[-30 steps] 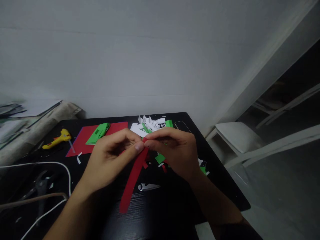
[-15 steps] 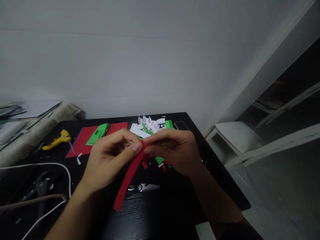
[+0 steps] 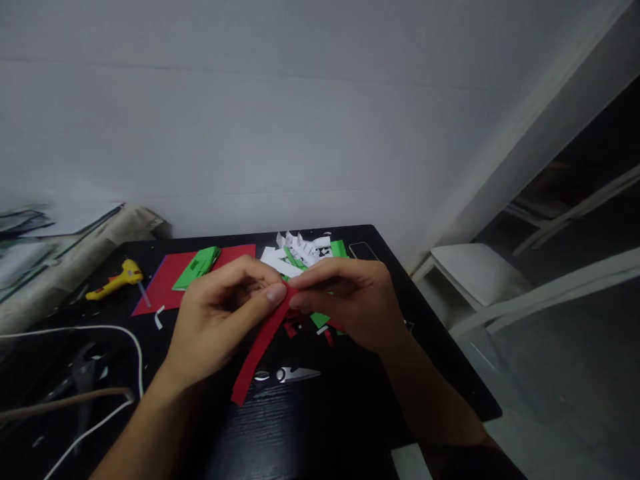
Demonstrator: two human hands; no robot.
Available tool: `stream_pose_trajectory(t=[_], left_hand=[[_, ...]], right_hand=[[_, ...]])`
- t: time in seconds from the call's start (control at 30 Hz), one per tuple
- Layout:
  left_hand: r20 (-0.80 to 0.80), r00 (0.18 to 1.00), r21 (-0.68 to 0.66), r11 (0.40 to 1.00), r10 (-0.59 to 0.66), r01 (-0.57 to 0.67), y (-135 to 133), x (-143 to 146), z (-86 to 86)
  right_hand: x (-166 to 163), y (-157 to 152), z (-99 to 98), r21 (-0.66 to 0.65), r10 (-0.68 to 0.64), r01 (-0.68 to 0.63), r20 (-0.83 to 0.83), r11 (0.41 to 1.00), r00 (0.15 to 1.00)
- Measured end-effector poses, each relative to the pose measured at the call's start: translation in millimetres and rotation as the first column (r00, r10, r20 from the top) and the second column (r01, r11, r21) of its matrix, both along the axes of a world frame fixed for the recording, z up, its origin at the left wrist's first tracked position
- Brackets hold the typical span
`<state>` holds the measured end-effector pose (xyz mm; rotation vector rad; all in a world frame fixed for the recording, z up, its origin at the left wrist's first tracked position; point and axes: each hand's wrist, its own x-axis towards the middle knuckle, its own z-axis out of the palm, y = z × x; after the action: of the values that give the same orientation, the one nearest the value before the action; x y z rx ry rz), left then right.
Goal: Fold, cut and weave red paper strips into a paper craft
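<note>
A long red paper strip [image 3: 260, 347] hangs slantwise toward me over the black table, its top end pinched between both hands. My left hand [image 3: 225, 313] grips it with thumb and forefinger, closed. From the other side, my right hand [image 3: 350, 300] pinches the same upper end between thumb and fingers. The fingertips of the two hands nearly touch, and they hide the strip's top edge. Below them, scissors [image 3: 300, 375] lie on the table, their silver blade pointing right and their handles hard to see.
White and green paper scraps [image 3: 303, 252] pile up behind my hands. At left are a red sheet [image 3: 159, 283], a folded green paper [image 3: 196, 268], a yellow glue gun [image 3: 117, 280] and a white cable [image 3: 137, 353]. A phone [image 3: 363, 251] and white chair [image 3: 465, 273] are at right.
The strip's lower end has shifted slightly up and to the right. Both hands keep their pinch in nearly the same place.
</note>
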<state>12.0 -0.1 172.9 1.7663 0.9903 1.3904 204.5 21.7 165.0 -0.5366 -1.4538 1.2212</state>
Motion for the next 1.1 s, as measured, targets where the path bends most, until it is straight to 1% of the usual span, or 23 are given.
stream_pose_trajectory(t=[0.13, 0.3, 0.4, 0.67, 0.8, 0.93, 1.1], left_hand=[[0.001, 1.000, 0.011, 1.000, 0.006, -0.006, -1.0, 0.2, 1.0], [-0.008, 1.000, 0.025, 0.999, 0.028, -0.027, -1.0, 1.2, -0.7], [-0.010, 0.999, 0.038, 0.998, 0.046, -0.045, -1.2, 1.7, -2.4], [-0.013, 0.998, 0.038, 0.997, 0.061, -0.060, -1.0, 2.1, -2.6], [-0.004, 0.997, 0.042, 0.996, 0.082, -0.082, -0.4, 4.5, -4.3], [0.026, 0.995, 0.022, 0.995, 0.100, -0.101, 0.3, 5.8, -8.5], [0.006, 0.996, -0.015, 0.996, 0.085, -0.085, 1.2, 5.9, -9.9]], right_hand=[[0.8, 0.0, 0.6, -0.016, -0.011, 0.012, 0.027, 1.000, 1.000], [0.8, 0.4, 1.3, 0.003, 0.003, -0.003, 0.008, 1.000, 1.000], [0.6, 0.0, 1.8, 0.004, -0.009, 0.009, 0.026, 1.000, 1.000], [1.3, 0.3, 0.4, 0.084, -0.054, 0.050, 0.047, 0.995, 0.997], [0.7, -0.3, 0.9, 0.100, -0.067, 0.060, 0.060, 0.993, 0.996], [-0.5, -0.6, 0.4, 0.073, -0.094, 0.090, 0.057, 0.993, 0.994], [-0.3, 1.6, -1.7, -0.029, -0.130, 0.130, 0.013, 0.991, 0.991]])
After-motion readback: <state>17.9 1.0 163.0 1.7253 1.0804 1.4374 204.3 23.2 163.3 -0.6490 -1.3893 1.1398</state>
